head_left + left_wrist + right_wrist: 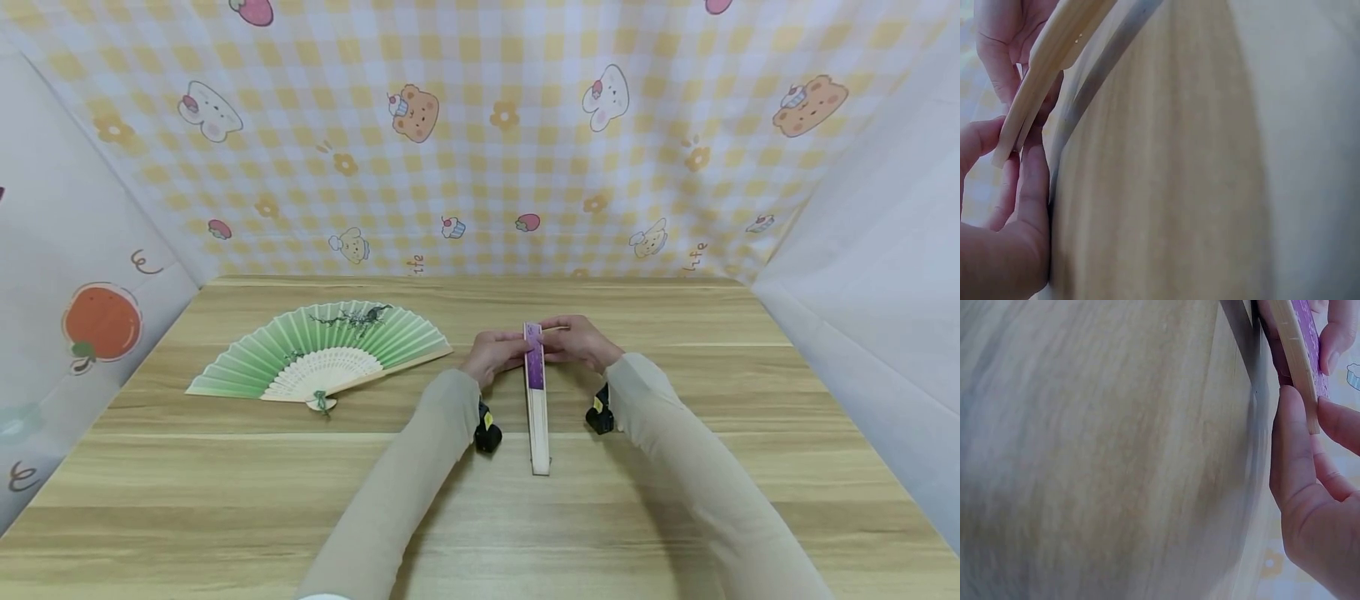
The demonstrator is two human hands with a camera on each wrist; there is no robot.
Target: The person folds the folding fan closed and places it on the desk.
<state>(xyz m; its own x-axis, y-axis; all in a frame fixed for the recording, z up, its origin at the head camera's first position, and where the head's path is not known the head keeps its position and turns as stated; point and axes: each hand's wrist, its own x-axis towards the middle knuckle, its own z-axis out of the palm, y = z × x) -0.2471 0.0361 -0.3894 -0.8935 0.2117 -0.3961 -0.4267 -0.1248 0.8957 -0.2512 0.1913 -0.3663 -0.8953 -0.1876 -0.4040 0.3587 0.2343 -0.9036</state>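
A folded purple fan (536, 371) with pale wooden ribs points away from me in the middle of the table. My left hand (493, 353) pinches its far end from the left, and my right hand (576, 342) pinches the same end from the right. In the left wrist view the wooden guard of the fan (1035, 81) runs between the thumb and fingers of the left hand (1013, 219). The right wrist view has the right hand (1316, 487) with thumb and fingers on either side of the purple fan (1300, 362).
An open green fan (360, 337) with a dark branch print and a green tassel lies on the table (225, 500) to the left. A yellow checked cloth (480, 167) hangs behind the table, with white cloth at both sides.
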